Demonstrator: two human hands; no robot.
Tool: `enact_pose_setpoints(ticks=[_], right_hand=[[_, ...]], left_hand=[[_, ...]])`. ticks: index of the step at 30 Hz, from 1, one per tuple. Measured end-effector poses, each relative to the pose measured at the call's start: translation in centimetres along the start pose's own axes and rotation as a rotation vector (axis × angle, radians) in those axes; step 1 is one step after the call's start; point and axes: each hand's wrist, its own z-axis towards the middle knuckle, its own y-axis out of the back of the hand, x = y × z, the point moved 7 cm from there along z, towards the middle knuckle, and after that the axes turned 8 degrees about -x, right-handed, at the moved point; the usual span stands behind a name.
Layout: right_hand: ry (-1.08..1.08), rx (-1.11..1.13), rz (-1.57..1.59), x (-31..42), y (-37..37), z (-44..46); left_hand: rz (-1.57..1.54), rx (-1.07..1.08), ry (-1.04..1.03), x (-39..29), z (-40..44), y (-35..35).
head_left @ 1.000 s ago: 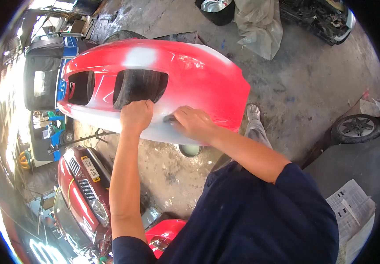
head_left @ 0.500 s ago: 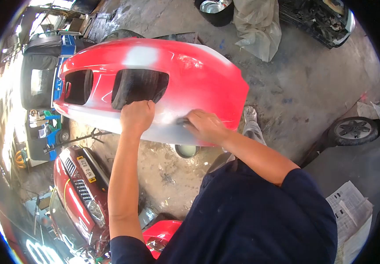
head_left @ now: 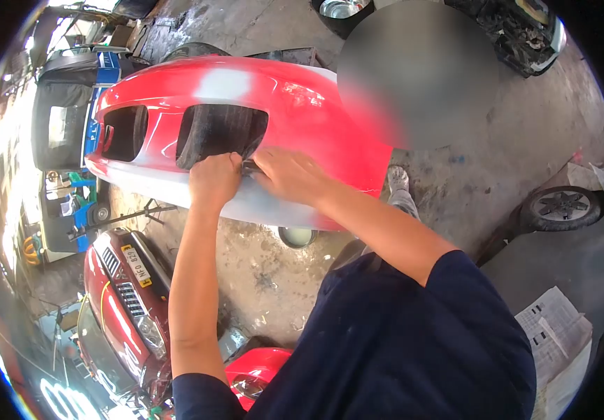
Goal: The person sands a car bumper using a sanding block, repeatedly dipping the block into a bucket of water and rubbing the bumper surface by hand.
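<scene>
A red bumper (head_left: 330, 133) with pale grey-white patches lies across the view, with two dark openings in it. My left hand (head_left: 215, 180) is closed around the bumper's edge at the lower rim of the larger opening. Close beside it, my right hand (head_left: 289, 173) presses a small dark pad (head_left: 249, 166) against the pale area by the opening's lower right corner. The fingers of my right hand are closed on the pad, most of which they hide.
Beneath the bumper's near edge sits a small bucket (head_left: 297, 236) of cloudy liquid. A dark red car (head_left: 123, 301) stands at lower left, a blue vehicle (head_left: 71, 119) at upper left. A wheel (head_left: 564, 208) and newspaper (head_left: 553, 329) lie at right. A blurred disc hides the upper right.
My right hand moved right along the pale area with the dark pad, then came back left, close to my left hand. My left hand kept its place on the rim.
</scene>
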Motion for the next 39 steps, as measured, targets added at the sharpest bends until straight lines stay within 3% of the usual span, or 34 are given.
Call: enact_pose_setpoints(ticks=[5,8,9,12,15,18,25,33,39], right_hand=[[-0.007,0.020,-0.024,-2.6,0.0,-4.9],[-0.137,0.200,-0.101,-4.5,1.3,-9.0],[-0.215,0.133,-0.042,-4.7,2.6,-9.6],[-0.405,-0.048,0.059,-5.3,6.0,-10.2],[-0.583,-0.154,0.024,-7.8,7.2,-11.7],[-0.541,-0.088,0.024,-9.0,7.0,-11.4],[-0.396,0.047,0.138,-6.8,8.3,-7.5],[-0.383,0.214,0.178,-9.6,10.0,-5.0],[-0.345,0.289,0.232,-9.7,10.7,-3.5]], left_hand=[[-0.011,0.066,0.072,1.5,1.0,-2.0],[-0.091,0.031,0.217,1.0,0.7,0.0],[-0.121,0.004,0.273,1.0,0.3,0.9],[-0.018,-0.674,0.179,1.2,-2.3,3.0],[-0.095,-0.827,0.425,0.8,-5.7,1.5],[-0.267,-0.916,0.658,-0.9,-8.7,-2.5],[-0.580,-0.881,0.962,-6.7,-10.5,-5.7],[-0.634,-0.772,1.125,-14.0,-12.0,-10.0],[-0.753,-0.861,1.170,-12.5,-12.7,-9.2]])
